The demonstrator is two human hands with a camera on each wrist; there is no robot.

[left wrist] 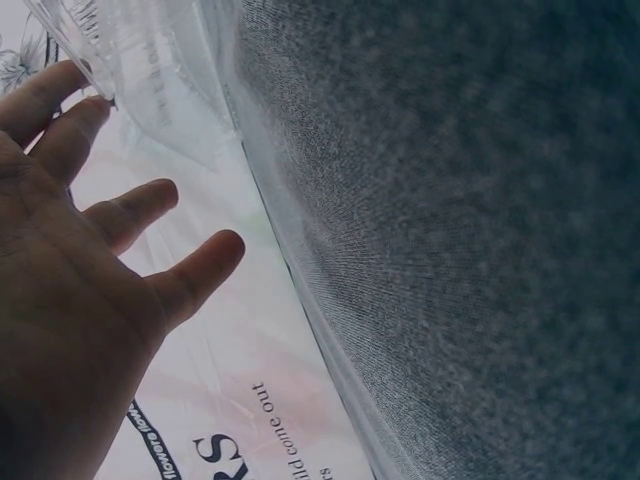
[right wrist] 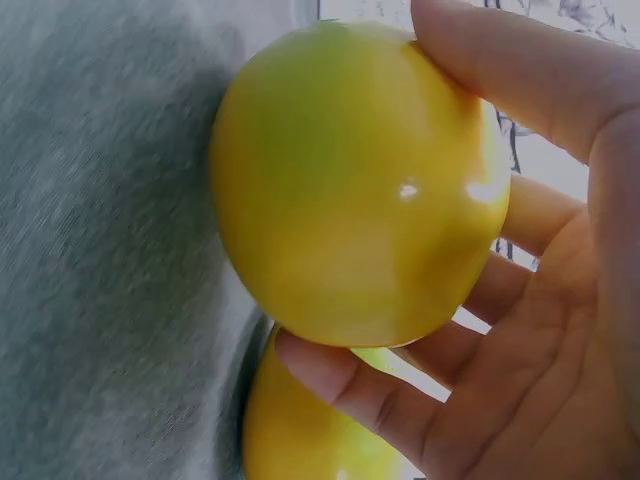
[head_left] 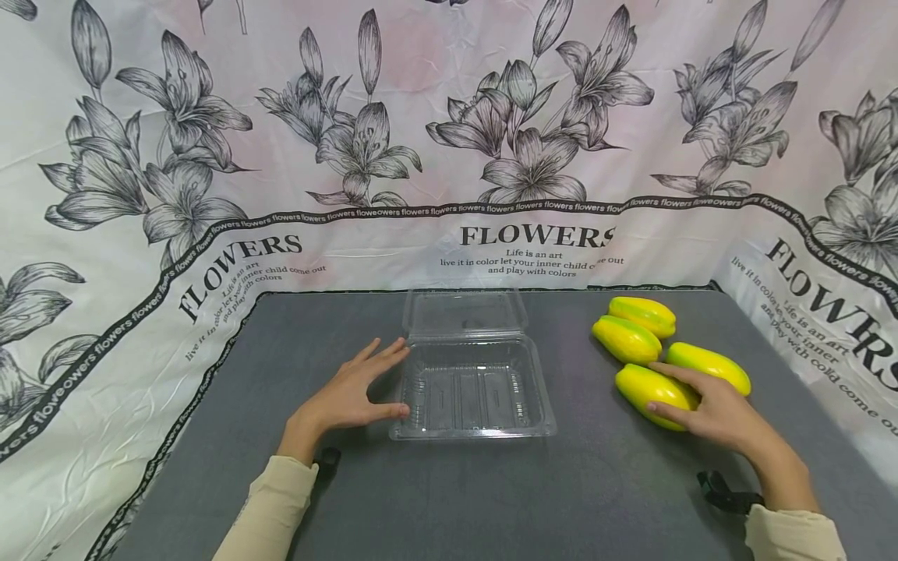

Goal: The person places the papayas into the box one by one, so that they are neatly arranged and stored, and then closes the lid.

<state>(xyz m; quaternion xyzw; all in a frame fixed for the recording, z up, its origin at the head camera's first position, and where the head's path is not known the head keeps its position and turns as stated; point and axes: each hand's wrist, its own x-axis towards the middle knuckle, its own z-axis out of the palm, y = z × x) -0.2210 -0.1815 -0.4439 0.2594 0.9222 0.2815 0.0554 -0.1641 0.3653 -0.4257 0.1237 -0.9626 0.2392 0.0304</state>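
Fingers spread wide, my left hand point(head_left: 351, 389) is at the left side of a clear plastic clamshell box point(head_left: 473, 432). In the left wrist view, two fingertips of this left hand point(left wrist: 70, 260) are right at the see-through plastic. The box lies with its lid point(head_left: 464, 313) folded back, and nothing is inside it. On the right, my right hand point(head_left: 715, 409) grips a smooth yellow-green papaya point(head_left: 648, 393). The right wrist view shows the thumb and curled fingers on either side of this papaya point(right wrist: 350, 190).
Three more papayas lie just behind the gripped one: a back one point(head_left: 641, 315), a middle one point(head_left: 627, 340) and a right one point(head_left: 708, 368). Grey cloth point(head_left: 449, 499) covers the table. A white flower-printed sheet point(head_left: 393, 249) hangs behind and at both sides.
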